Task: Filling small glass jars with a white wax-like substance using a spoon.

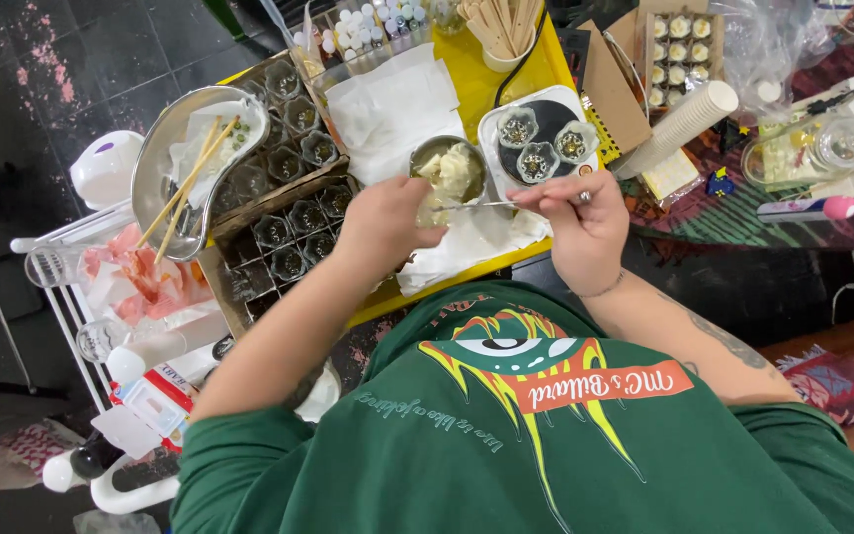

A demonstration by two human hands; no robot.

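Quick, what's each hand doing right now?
Left hand: fingers curled by the small metal bowl; grip cannot be told.
Right hand: closed on a thin metal utensil.

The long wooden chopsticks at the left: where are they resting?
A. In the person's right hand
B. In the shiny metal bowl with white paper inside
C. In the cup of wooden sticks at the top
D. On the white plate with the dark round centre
B: the long wooden chopsticks lie slanted across the shiny metal bowl, their tips over its white paper lining, away from both hands.
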